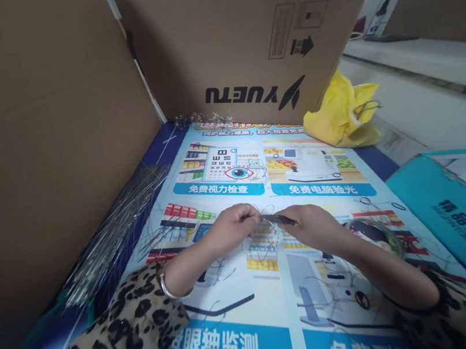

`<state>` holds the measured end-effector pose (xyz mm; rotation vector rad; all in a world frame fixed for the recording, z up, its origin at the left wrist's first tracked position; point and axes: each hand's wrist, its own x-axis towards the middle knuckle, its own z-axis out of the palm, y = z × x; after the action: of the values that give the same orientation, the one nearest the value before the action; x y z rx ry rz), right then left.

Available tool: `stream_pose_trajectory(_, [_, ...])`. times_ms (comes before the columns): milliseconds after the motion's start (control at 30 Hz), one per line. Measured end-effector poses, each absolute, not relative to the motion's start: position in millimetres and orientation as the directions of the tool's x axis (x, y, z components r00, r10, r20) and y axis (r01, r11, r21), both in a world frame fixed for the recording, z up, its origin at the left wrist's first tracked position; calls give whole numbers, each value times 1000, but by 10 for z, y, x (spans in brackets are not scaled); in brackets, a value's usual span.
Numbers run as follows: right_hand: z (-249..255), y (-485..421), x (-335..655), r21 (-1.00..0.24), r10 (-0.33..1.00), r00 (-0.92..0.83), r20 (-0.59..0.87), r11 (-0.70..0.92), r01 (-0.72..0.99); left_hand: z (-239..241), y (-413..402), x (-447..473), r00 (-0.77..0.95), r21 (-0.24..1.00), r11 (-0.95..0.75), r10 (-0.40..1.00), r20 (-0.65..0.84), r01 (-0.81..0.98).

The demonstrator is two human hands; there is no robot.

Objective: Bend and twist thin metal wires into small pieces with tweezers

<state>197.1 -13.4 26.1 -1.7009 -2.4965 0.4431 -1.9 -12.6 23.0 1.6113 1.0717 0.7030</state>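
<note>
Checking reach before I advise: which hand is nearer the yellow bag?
Right. The right hand is on the camera's side of the yellow bag, slightly left of it; the left hand is farther left.

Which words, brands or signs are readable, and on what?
"YUETU", upside down, plus an arrow: cardboard panel
"呵护视力健康": poster
"免费视力检查": poster
"免费电脑验光": poster
"眼轴监测": poster
"E" rows: poster's eye chart
"精品童鞋": teal box
Too small, blurred or covered: poster's title, panel's small labels, teal box's lower line.

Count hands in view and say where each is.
2: the left hand, fingers curled near the tip of the pliers; the right hand, gripping the pliers' handle end. No other hand shows.
</note>
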Motion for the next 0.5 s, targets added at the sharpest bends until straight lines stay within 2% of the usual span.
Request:
stream_pose_trajectory(133, [233, -117, 1982, -310, 909, -407, -89, 363, 879, 254, -133, -27, 463, 972, -19, 881, -96, 236])
stream_pose_trajectory(267, [263, -131, 1973, -261, 906, -415, -83, 382, 886, 247, -134, -33, 437, 939, -134, 899, -19, 318])
stream_pose_trajectory(333, [305, -156, 1962, -184, 907, -417, -48, 403, 897, 238, -137, -28, 418, 906, -208, 908, 37, 370])
stream_pose_trajectory(500, [411, -244, 1923, 128, 899, -422, 119, 408, 904, 217, -152, 3, 365, 834, -328, 916, 166, 444])
